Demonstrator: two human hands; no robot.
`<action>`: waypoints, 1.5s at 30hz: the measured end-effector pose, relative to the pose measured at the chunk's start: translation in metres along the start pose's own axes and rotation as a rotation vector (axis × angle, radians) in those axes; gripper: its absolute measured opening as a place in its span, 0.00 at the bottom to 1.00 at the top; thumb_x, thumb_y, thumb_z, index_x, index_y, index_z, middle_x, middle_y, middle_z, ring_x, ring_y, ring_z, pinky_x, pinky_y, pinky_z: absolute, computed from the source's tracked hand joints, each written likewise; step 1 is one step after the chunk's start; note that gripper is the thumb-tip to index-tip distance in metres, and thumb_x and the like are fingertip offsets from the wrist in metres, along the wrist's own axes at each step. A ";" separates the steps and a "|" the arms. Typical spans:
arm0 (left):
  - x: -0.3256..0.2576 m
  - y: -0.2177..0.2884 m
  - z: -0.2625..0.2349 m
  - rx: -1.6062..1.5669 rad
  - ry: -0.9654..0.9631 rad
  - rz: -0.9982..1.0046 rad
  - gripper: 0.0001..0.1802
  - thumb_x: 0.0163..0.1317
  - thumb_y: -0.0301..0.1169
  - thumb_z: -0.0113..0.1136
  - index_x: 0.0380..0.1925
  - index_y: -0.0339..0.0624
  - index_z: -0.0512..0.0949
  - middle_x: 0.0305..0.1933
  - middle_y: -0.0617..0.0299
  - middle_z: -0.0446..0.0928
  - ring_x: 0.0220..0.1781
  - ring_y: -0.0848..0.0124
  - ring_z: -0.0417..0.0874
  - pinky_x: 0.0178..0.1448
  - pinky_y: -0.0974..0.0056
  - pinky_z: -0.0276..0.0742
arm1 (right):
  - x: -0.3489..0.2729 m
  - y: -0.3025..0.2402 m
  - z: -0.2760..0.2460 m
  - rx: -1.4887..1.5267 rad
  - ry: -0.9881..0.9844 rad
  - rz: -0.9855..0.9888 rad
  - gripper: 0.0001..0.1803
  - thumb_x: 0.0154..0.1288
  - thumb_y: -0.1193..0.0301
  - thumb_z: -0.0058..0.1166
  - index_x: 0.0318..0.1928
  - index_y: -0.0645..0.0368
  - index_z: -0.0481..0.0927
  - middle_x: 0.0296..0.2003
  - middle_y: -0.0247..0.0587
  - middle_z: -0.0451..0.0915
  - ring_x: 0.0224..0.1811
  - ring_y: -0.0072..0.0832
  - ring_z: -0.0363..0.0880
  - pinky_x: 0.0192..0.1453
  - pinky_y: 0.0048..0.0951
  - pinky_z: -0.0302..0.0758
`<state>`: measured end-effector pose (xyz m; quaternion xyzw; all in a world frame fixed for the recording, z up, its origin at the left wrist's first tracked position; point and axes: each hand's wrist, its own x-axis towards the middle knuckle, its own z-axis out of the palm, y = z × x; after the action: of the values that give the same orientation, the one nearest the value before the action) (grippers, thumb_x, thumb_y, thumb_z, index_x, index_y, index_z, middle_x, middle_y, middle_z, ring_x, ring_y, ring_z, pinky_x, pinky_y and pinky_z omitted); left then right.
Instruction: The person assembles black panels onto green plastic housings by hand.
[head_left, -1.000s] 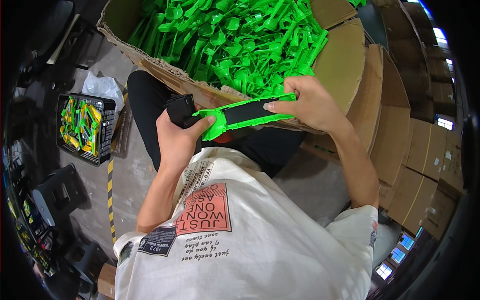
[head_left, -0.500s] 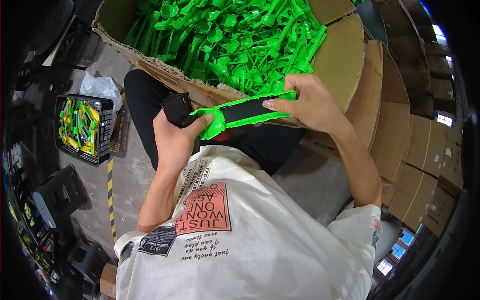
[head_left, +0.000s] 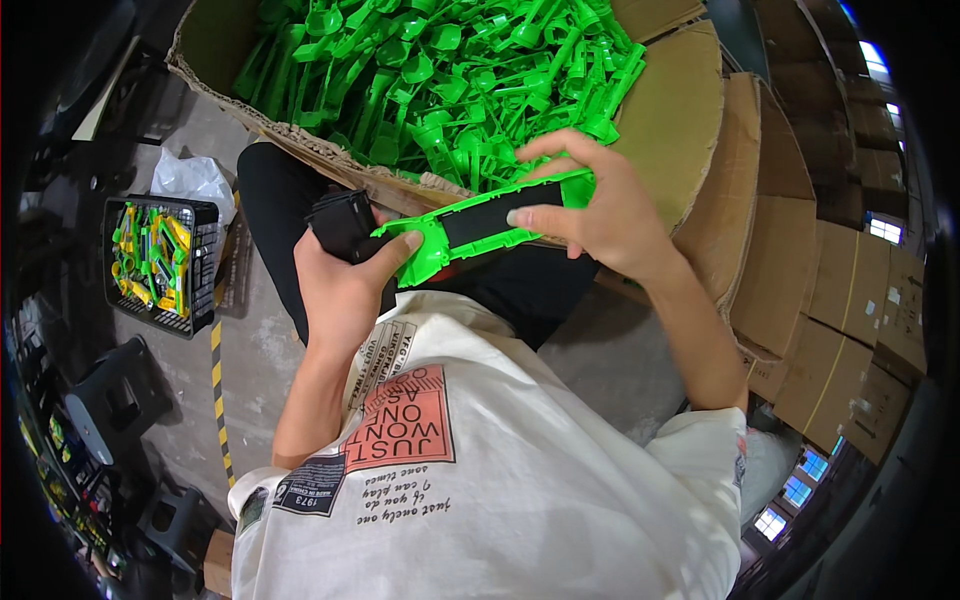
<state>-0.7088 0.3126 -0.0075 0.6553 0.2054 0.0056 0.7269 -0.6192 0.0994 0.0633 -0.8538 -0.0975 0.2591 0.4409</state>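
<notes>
A long bright green plastic shell point(head_left: 425, 250), open side up, lies across my lap near the box edge. A flat black strip point(head_left: 475, 221) sits inside its length. My left hand point(head_left: 335, 290) grips the shell's wider end, thumb on top. That same hand also holds a stack of black rectangular pieces point(head_left: 342, 222); how many cannot be made out. With its thumb pressed on the strip, my right hand point(head_left: 610, 215) holds the shell's far right end. Its index finger is lifted above the shell, and a fingertip shows below the near edge.
A large cardboard box point(head_left: 690, 130) full of green plastic parts point(head_left: 430, 90) stands before me. To the left, a black crate point(head_left: 205, 260) holds yellow and green pieces, beside a clear plastic bag point(head_left: 190, 180). A dark grey stool point(head_left: 115, 400) and stacked cartons point(head_left: 850, 300) flank me.
My right thumb has slid a little left along the black strip. The right fingers have opened out from the shell's end. The left hand keeps its hold.
</notes>
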 end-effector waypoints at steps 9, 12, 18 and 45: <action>-0.003 0.006 -0.007 -0.016 -0.031 -0.026 0.14 0.44 0.19 0.71 0.29 0.38 0.74 0.26 0.67 0.75 0.26 0.78 0.74 0.33 0.73 0.71 | -0.012 0.001 0.001 0.105 0.088 -0.304 0.12 0.53 0.80 0.62 0.38 0.64 0.75 0.32 0.33 0.75 0.32 0.18 0.74 0.33 0.19 0.72; -0.004 0.014 -0.006 -0.090 0.009 -0.041 0.16 0.43 0.21 0.69 0.32 0.38 0.72 0.28 0.64 0.73 0.28 0.75 0.75 0.35 0.71 0.73 | -0.026 -0.024 -0.011 0.400 -0.140 0.102 0.14 0.64 0.71 0.53 0.46 0.68 0.72 0.34 0.42 0.77 0.24 0.27 0.78 0.23 0.24 0.77; -0.005 0.015 -0.008 -0.238 -0.065 -0.094 0.18 0.43 0.21 0.69 0.33 0.40 0.71 0.30 0.64 0.72 0.29 0.74 0.74 0.37 0.71 0.73 | -0.041 -0.018 -0.009 0.912 -0.160 -0.035 0.23 0.73 0.60 0.38 0.53 0.70 0.69 0.36 0.49 0.79 0.27 0.36 0.83 0.30 0.30 0.83; -0.012 -0.002 0.004 -0.551 -0.105 -0.477 0.14 0.55 0.22 0.65 0.37 0.39 0.70 0.28 0.61 0.75 0.24 0.73 0.77 0.30 0.68 0.76 | -0.115 0.091 -0.143 -0.366 1.456 0.506 0.21 0.69 0.63 0.49 0.54 0.67 0.74 0.44 0.48 0.80 0.33 0.35 0.84 0.40 0.31 0.81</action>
<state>-0.7193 0.3053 -0.0056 0.3678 0.3058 -0.1424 0.8665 -0.6464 -0.1002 0.0992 -0.8639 0.3713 -0.2923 0.1742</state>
